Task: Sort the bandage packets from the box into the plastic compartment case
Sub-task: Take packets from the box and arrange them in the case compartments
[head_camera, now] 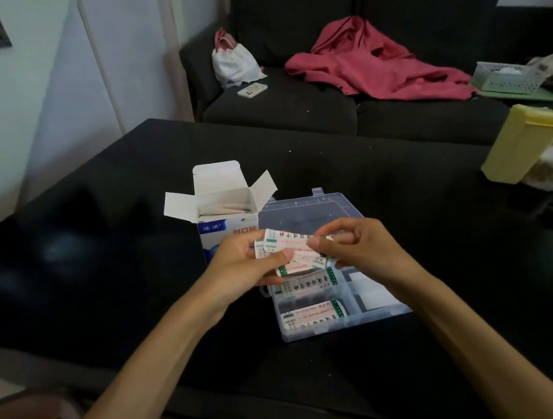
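**A:** Above the plastic compartment case (333,327), why is the left hand (240,265) clamped round that whole fan of bandage packets (293,252)?

**B:** I'd judge it serves as a holder: thumb across the stack, fingers behind, so the right hand (358,244) can pinch one packet's end between thumb and forefinger and peel it free. Holding them right over the case means a slipped packet should land in a compartment, not on the counter (102,263).

**A:** And the box (223,212)?

**B:** It stands upright just behind and left of the case, flaps spread, more packets showing inside. That keeps refills a short reach away.

**A:** Room to move?

**B:** Packets already lie in the near-left compartments; the right-hand ones look mostly free. The case lid (306,212) lies open away from the person, so nothing blocks a downward placement. The counter's near edge is close below the case, though, and the yellow container (522,143) sits well apart at right.
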A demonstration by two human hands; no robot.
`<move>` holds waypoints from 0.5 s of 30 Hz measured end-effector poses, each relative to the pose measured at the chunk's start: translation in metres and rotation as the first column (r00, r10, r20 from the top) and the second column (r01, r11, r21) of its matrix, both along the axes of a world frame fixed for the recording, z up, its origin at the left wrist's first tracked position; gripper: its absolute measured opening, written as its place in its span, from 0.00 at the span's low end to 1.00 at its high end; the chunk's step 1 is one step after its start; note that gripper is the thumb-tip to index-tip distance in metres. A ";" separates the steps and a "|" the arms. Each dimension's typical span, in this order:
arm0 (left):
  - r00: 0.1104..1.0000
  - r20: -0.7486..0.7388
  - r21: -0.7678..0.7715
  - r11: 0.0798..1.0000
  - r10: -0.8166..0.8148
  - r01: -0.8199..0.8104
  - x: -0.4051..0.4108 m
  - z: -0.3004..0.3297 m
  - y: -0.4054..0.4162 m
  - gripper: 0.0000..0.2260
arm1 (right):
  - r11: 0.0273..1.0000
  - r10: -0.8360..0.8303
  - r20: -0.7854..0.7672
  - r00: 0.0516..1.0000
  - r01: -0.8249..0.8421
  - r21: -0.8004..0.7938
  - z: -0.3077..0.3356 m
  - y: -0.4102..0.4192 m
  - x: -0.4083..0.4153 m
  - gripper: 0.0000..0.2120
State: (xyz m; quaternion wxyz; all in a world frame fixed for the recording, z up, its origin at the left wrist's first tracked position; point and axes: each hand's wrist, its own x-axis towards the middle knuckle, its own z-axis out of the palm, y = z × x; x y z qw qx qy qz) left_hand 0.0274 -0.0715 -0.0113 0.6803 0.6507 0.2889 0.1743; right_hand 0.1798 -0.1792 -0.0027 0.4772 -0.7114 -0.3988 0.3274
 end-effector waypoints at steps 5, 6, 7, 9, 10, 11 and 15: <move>0.997 0.025 0.103 0.992 0.074 -0.077 0.001 -0.006 -0.003 0.08 | 0.999 0.035 0.268 0.963 -0.039 0.012 -0.005 0.001 -0.005 0.08; 0.997 0.023 0.097 0.993 0.072 -0.074 0.002 -0.007 -0.003 0.08 | 1.000 0.019 0.314 0.949 -0.023 0.008 -0.006 0.002 -0.005 0.07; 0.997 0.022 0.081 0.994 0.072 -0.073 0.002 -0.007 -0.003 0.08 | 1.000 0.000 0.333 0.943 -0.003 0.008 -0.008 0.004 -0.006 0.07; 0.997 0.017 0.044 0.996 0.076 -0.077 0.001 -0.006 -0.002 0.09 | 0.999 -0.047 0.223 0.974 0.040 0.036 -0.010 0.006 -0.005 0.06; 0.996 0.018 0.037 0.996 0.085 -0.086 -0.001 -0.004 0.000 0.09 | 0.995 -0.081 0.100 0.992 0.076 0.059 -0.008 0.006 -0.004 0.07; 0.994 0.026 0.040 0.993 0.106 -0.107 -0.003 -0.001 0.002 0.09 | 0.989 -0.119 -0.026 0.993 0.121 0.088 -0.004 0.004 0.000 0.08; 0.967 0.084 0.110 0.962 0.240 -0.248 -0.018 0.009 0.015 0.09 | 0.995 -0.092 -0.033 0.995 0.094 0.043 0.011 -0.009 0.022 0.07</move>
